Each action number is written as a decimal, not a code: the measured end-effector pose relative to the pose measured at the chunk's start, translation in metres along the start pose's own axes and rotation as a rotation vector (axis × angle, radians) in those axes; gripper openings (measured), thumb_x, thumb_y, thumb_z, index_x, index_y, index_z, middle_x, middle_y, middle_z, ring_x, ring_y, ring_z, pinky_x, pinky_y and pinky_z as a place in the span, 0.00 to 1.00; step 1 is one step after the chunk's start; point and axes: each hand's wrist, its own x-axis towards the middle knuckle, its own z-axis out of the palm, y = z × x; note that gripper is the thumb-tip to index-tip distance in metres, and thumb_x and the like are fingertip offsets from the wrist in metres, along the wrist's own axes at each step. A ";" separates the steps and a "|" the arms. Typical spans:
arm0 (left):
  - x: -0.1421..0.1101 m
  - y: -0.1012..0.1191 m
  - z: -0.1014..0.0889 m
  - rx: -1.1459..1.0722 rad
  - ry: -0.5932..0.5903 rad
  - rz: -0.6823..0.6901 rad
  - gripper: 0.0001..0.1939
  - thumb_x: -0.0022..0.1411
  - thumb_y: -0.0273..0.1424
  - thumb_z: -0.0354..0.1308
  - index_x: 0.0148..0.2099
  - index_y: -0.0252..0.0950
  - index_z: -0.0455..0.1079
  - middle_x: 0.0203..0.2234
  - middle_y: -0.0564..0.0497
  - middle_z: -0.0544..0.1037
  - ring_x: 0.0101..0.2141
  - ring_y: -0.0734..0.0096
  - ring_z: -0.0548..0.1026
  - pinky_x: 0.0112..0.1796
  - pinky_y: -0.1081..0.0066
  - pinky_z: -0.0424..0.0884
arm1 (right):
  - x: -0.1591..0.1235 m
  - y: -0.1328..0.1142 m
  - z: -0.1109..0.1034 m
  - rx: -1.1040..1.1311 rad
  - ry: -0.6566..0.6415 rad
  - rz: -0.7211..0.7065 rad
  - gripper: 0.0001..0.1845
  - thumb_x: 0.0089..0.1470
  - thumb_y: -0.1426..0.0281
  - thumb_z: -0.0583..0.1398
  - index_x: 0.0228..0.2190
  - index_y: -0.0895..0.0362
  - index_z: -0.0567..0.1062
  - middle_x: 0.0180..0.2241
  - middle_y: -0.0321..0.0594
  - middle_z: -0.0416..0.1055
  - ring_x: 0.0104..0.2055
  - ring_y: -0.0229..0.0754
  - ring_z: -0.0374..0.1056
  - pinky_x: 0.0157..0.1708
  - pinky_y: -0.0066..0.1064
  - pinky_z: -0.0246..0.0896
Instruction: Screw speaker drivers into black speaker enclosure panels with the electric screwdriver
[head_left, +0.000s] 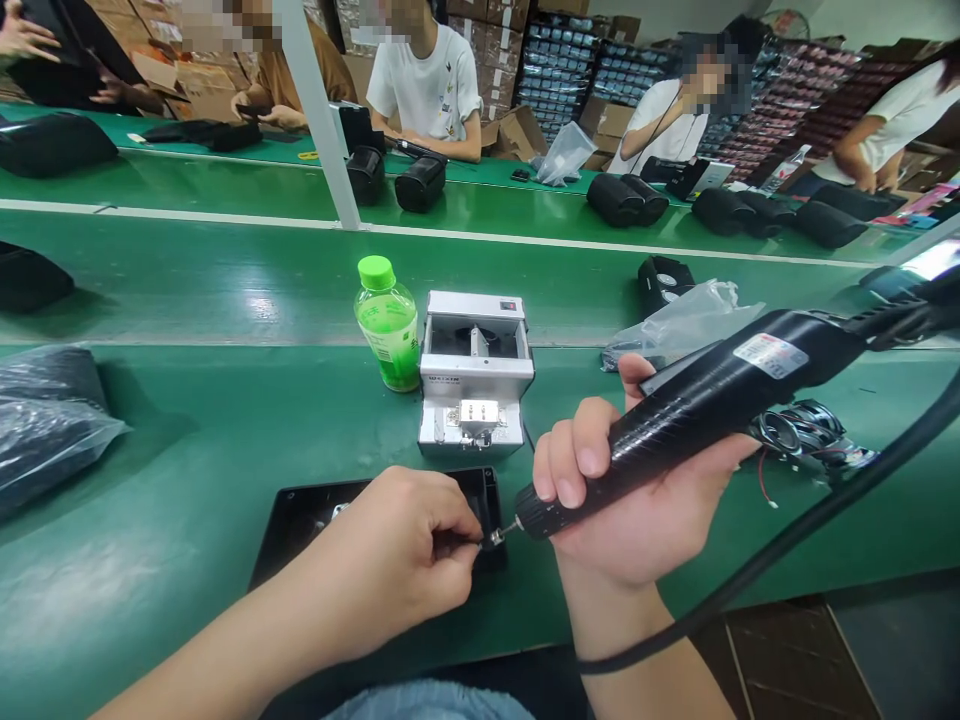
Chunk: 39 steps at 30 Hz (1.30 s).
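In my right hand [645, 500] is a black electric screwdriver [675, 400], its fingers wrapped around the body and its bit slanting down to the left. The bit's tip meets a small shiny metal piece [495, 538] at the fingertips of my left hand [409, 545]. Those fingers are pinched together; what lies between them is mostly hidden. Under my left hand and forearm sits a shallow black plastic housing [281, 520], partly covered. Just behind the housing stands a grey screw feeder [476, 375].
A green-capped bottle [388, 325] stands left of the feeder. Wrapped dark parts [52, 420] lie at far left. Loose speaker-like parts with wires [810, 435] and a plastic bag [686, 315] are at right. The screwdriver's cable [780, 545] loops past my right wrist. Several people sit across the bench.
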 end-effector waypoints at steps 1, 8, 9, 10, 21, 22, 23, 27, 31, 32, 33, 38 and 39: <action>0.000 0.000 0.003 0.002 0.021 0.000 0.11 0.52 0.18 0.58 0.27 0.37 0.77 0.23 0.57 0.76 0.23 0.80 0.70 0.26 0.77 0.60 | 0.000 0.000 0.000 -0.003 0.000 -0.001 0.32 0.67 0.39 0.53 0.53 0.51 0.73 0.21 0.28 0.69 0.14 0.36 0.61 0.14 0.28 0.65; -0.003 0.000 0.014 0.039 0.102 -0.020 0.09 0.53 0.19 0.57 0.27 0.38 0.74 0.22 0.57 0.75 0.23 0.78 0.69 0.26 0.76 0.60 | -0.002 -0.001 0.000 -0.002 -0.003 0.011 0.32 0.67 0.38 0.53 0.54 0.50 0.73 0.21 0.27 0.69 0.14 0.36 0.61 0.14 0.28 0.65; -0.004 0.002 0.015 0.069 0.101 -0.046 0.08 0.52 0.20 0.58 0.27 0.38 0.72 0.22 0.57 0.74 0.23 0.77 0.69 0.26 0.75 0.60 | -0.003 -0.001 0.000 -0.001 -0.004 0.011 0.33 0.67 0.38 0.52 0.54 0.50 0.73 0.21 0.27 0.69 0.14 0.36 0.61 0.14 0.29 0.65; -0.004 0.003 0.017 0.099 0.099 -0.077 0.07 0.52 0.21 0.58 0.27 0.38 0.70 0.22 0.57 0.73 0.23 0.76 0.68 0.25 0.74 0.60 | -0.003 0.000 0.000 -0.001 -0.004 0.012 0.33 0.67 0.38 0.52 0.54 0.50 0.72 0.21 0.27 0.69 0.14 0.36 0.60 0.14 0.29 0.65; -0.018 -0.011 0.014 -0.393 0.140 -0.352 0.16 0.73 0.44 0.55 0.42 0.38 0.75 0.29 0.52 0.76 0.29 0.68 0.74 0.31 0.70 0.72 | -0.001 -0.014 -0.005 -0.001 -0.030 -0.034 0.29 0.66 0.41 0.57 0.53 0.51 0.73 0.21 0.28 0.71 0.15 0.37 0.62 0.15 0.29 0.64; -0.018 -0.011 0.015 -0.492 0.098 -0.385 0.17 0.72 0.46 0.57 0.43 0.37 0.76 0.29 0.52 0.76 0.29 0.69 0.74 0.31 0.70 0.73 | -0.001 -0.016 -0.003 0.019 -0.028 -0.017 0.28 0.66 0.42 0.58 0.53 0.51 0.73 0.21 0.27 0.70 0.14 0.37 0.61 0.15 0.29 0.63; -0.017 -0.011 0.016 -0.576 0.050 -0.398 0.18 0.70 0.47 0.59 0.42 0.36 0.77 0.29 0.51 0.76 0.29 0.69 0.74 0.31 0.70 0.74 | -0.002 -0.018 -0.002 0.039 -0.024 0.001 0.28 0.66 0.43 0.58 0.53 0.51 0.73 0.21 0.27 0.70 0.14 0.36 0.60 0.15 0.29 0.63; -0.014 -0.004 0.023 -0.807 -0.084 -0.409 0.20 0.61 0.47 0.69 0.35 0.33 0.77 0.28 0.50 0.76 0.26 0.73 0.73 0.30 0.71 0.76 | -0.002 -0.024 0.005 0.075 -0.022 0.042 0.28 0.65 0.43 0.60 0.53 0.50 0.73 0.20 0.25 0.68 0.13 0.35 0.55 0.14 0.28 0.60; -0.015 -0.001 0.025 -0.912 -0.159 -0.424 0.21 0.57 0.47 0.72 0.33 0.32 0.78 0.27 0.49 0.78 0.25 0.74 0.75 0.29 0.73 0.76 | -0.003 -0.027 0.006 0.052 -0.017 0.057 0.28 0.64 0.42 0.60 0.53 0.49 0.73 0.20 0.24 0.65 0.12 0.34 0.52 0.13 0.28 0.55; -0.015 -0.001 0.024 -0.928 -0.175 -0.418 0.20 0.58 0.46 0.72 0.33 0.32 0.78 0.27 0.50 0.79 0.25 0.75 0.75 0.29 0.74 0.76 | -0.004 -0.027 0.007 0.048 -0.018 0.066 0.28 0.64 0.42 0.60 0.52 0.49 0.73 0.19 0.24 0.64 0.12 0.34 0.51 0.13 0.28 0.55; -0.016 -0.002 0.023 -0.941 -0.188 -0.408 0.20 0.58 0.45 0.73 0.33 0.32 0.78 0.26 0.50 0.79 0.24 0.75 0.75 0.29 0.75 0.76 | -0.005 -0.027 0.007 0.044 -0.014 0.072 0.27 0.64 0.42 0.60 0.52 0.48 0.73 0.19 0.24 0.64 0.12 0.34 0.51 0.13 0.28 0.55; -0.020 -0.004 0.019 -1.089 -0.233 -0.365 0.18 0.63 0.44 0.72 0.39 0.32 0.80 0.35 0.45 0.85 0.28 0.75 0.80 0.31 0.77 0.78 | -0.007 -0.025 0.010 0.026 0.010 0.074 0.25 0.63 0.45 0.61 0.52 0.49 0.74 0.19 0.23 0.64 0.12 0.34 0.49 0.13 0.29 0.56; -0.021 -0.004 0.020 -1.159 -0.226 -0.370 0.18 0.63 0.43 0.72 0.41 0.32 0.80 0.37 0.44 0.86 0.29 0.73 0.82 0.31 0.77 0.79 | -0.007 -0.024 0.011 0.023 0.007 0.071 0.25 0.63 0.46 0.62 0.52 0.49 0.74 0.19 0.23 0.64 0.12 0.34 0.48 0.13 0.30 0.56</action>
